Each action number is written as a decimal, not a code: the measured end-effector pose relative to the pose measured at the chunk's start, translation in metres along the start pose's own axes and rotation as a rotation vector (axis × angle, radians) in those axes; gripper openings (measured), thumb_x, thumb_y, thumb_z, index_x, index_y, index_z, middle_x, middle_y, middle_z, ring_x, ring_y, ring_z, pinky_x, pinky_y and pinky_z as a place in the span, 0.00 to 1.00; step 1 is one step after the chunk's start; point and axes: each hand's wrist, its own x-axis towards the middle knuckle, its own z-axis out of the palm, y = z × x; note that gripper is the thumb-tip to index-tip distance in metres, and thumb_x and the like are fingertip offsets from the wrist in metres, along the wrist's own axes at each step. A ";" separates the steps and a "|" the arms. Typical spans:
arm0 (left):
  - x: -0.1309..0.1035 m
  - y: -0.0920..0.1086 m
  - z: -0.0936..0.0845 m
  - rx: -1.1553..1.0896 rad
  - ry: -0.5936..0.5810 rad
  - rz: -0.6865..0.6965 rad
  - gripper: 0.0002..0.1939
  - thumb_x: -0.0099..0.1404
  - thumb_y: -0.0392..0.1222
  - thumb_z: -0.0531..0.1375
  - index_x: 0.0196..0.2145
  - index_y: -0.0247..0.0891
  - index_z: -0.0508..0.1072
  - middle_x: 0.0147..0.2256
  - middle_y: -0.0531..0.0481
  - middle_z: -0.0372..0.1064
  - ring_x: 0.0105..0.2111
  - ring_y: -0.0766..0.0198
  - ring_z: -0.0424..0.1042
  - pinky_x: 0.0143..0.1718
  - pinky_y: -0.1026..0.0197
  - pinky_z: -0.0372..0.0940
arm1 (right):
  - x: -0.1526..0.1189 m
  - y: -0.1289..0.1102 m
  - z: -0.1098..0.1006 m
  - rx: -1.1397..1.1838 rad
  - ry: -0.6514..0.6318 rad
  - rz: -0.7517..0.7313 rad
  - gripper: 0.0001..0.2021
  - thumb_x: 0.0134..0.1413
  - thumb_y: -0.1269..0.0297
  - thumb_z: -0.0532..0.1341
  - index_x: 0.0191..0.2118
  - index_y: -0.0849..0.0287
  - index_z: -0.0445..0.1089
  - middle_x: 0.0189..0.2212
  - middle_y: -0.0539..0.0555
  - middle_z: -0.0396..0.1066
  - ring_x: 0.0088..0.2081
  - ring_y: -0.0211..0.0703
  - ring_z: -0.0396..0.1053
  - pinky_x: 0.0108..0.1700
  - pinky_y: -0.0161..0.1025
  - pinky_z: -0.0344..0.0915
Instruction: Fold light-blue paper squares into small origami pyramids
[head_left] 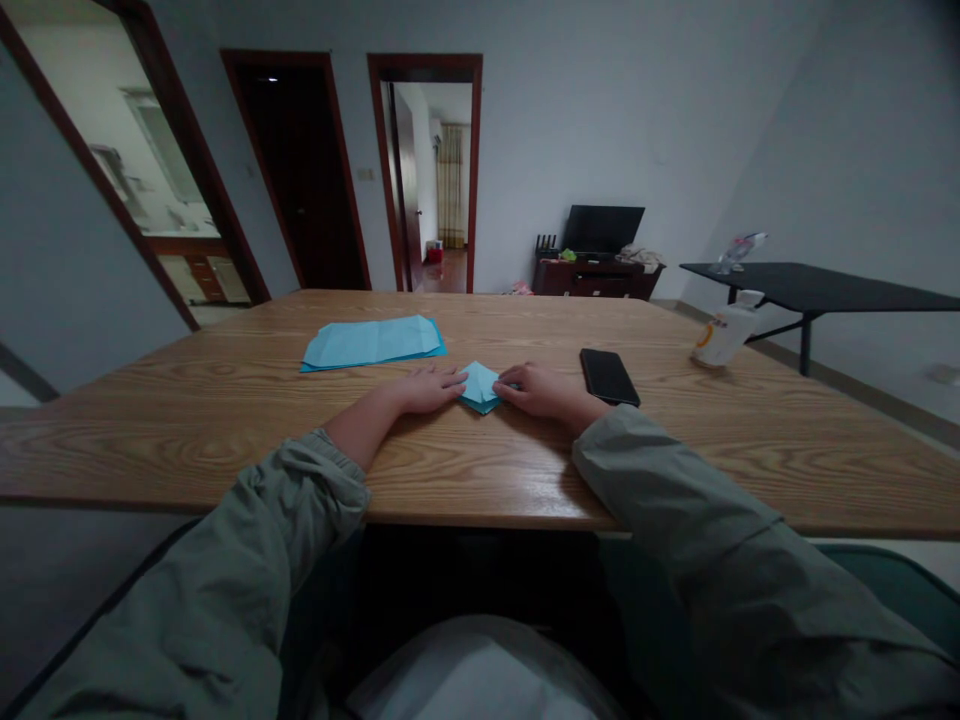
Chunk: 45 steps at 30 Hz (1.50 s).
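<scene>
On the counter: folded blue paper, directly between both hands; layers at its near edge stand slightly apart.
Layer slip: possible if the left hand and right hand press unevenly; parted layers could slide and skew a crease.
Corner damage: excess fingertip force could crumple the thin side points.
Phone contact: black phone sits right of the folded blue paper, near the right wrist; a rightward sweep could knock it.
Left pose: at the paper's left edge, palm down, fingers extended and laid flat, fingertips touching.
Right pose: at the paper's right edge, fingers bent, fingertips touching; whether they pinch cannot be determined.
Sleeves: pushed back from the wrists, converging toward the paper from its near side.
</scene>
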 end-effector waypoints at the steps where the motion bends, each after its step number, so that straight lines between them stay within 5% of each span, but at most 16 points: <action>1: -0.001 0.001 0.000 0.014 -0.014 -0.015 0.34 0.65 0.63 0.45 0.65 0.51 0.53 0.67 0.48 0.42 0.67 0.42 0.39 0.63 0.38 0.38 | 0.000 0.000 0.002 -0.025 0.019 -0.017 0.18 0.60 0.53 0.57 0.48 0.57 0.75 0.48 0.58 0.73 0.49 0.48 0.69 0.53 0.40 0.61; 5: -0.007 0.009 -0.004 0.047 -0.034 -0.024 0.36 0.65 0.63 0.47 0.66 0.48 0.50 0.67 0.47 0.42 0.67 0.45 0.40 0.65 0.43 0.38 | 0.001 0.005 0.007 -0.079 0.071 -0.077 0.22 0.56 0.51 0.59 0.51 0.58 0.73 0.47 0.59 0.72 0.49 0.50 0.69 0.53 0.42 0.61; 9: -0.010 0.017 -0.008 0.055 0.046 0.120 0.31 0.67 0.53 0.50 0.65 0.45 0.55 0.67 0.48 0.42 0.67 0.53 0.42 0.66 0.52 0.39 | 0.001 0.007 0.008 -0.065 0.090 -0.133 0.21 0.57 0.53 0.59 0.53 0.57 0.72 0.46 0.60 0.72 0.47 0.49 0.70 0.52 0.42 0.62; 13: -0.009 0.021 -0.007 0.016 -0.020 0.223 0.30 0.64 0.46 0.53 0.63 0.46 0.58 0.67 0.51 0.43 0.66 0.57 0.45 0.65 0.57 0.42 | 0.001 0.006 0.008 -0.065 0.079 -0.153 0.20 0.57 0.55 0.58 0.53 0.58 0.72 0.48 0.60 0.72 0.48 0.49 0.70 0.53 0.42 0.62; 21: -0.007 0.020 -0.004 -0.031 -0.016 0.200 0.29 0.64 0.51 0.54 0.61 0.42 0.63 0.64 0.48 0.52 0.64 0.55 0.53 0.64 0.56 0.47 | 0.001 0.007 0.006 -0.052 0.041 -0.152 0.21 0.54 0.57 0.59 0.52 0.58 0.73 0.51 0.60 0.70 0.51 0.50 0.69 0.55 0.42 0.60; 27: -0.007 0.017 -0.004 -0.051 0.118 0.225 0.20 0.64 0.49 0.54 0.49 0.41 0.75 0.53 0.48 0.70 0.52 0.56 0.69 0.54 0.60 0.60 | 0.001 0.007 0.003 -0.024 0.020 -0.170 0.23 0.51 0.55 0.62 0.50 0.62 0.74 0.51 0.62 0.71 0.51 0.53 0.69 0.55 0.43 0.61; 32: -0.005 0.019 -0.008 -0.014 0.218 0.274 0.18 0.64 0.50 0.54 0.39 0.39 0.79 0.42 0.45 0.74 0.41 0.59 0.71 0.43 0.62 0.61 | 0.001 0.004 0.002 0.057 0.026 -0.055 0.19 0.56 0.51 0.59 0.46 0.57 0.76 0.43 0.59 0.75 0.44 0.51 0.72 0.48 0.40 0.64; 36: -0.004 0.018 -0.009 -0.059 0.243 0.183 0.24 0.67 0.53 0.49 0.29 0.36 0.78 0.27 0.48 0.71 0.28 0.63 0.66 0.32 0.62 0.58 | 0.001 0.003 0.001 0.103 0.017 0.061 0.22 0.60 0.46 0.54 0.40 0.56 0.78 0.35 0.57 0.77 0.38 0.48 0.73 0.41 0.38 0.63; 45: -0.004 0.018 -0.007 -0.173 0.306 0.061 0.21 0.65 0.45 0.53 0.53 0.38 0.70 0.34 0.48 0.73 0.32 0.63 0.69 0.35 0.63 0.61 | 0.002 -0.004 0.002 -0.011 0.064 0.132 0.23 0.66 0.50 0.47 0.37 0.59 0.74 0.34 0.58 0.75 0.34 0.45 0.70 0.35 0.36 0.59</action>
